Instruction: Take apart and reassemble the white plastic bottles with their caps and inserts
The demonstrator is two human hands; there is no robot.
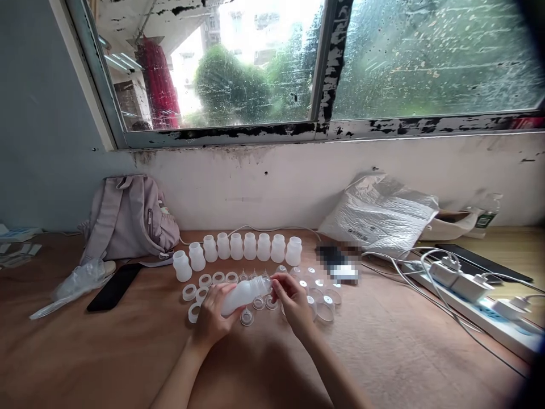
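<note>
My left hand [212, 317] is wrapped round a white plastic bottle [243, 295] that lies tilted, neck pointing right. My right hand [293, 300] pinches at the bottle's neck; what its fingertips hold there is too small to make out. Behind my hands a curved row of several upright white bottles [238, 248] stands on the brown table [128, 352]. White rings [205, 280] lie left of my hands, clear teats [246, 318] between them, and clear domed caps [326, 309] to the right.
A pink backpack [130, 218] leans on the wall at left, with a black phone [114, 287] and a crumpled plastic bag [79, 279] in front. A white padded bag [378, 213] and a power strip with plugs and cables [472, 295] lie at right.
</note>
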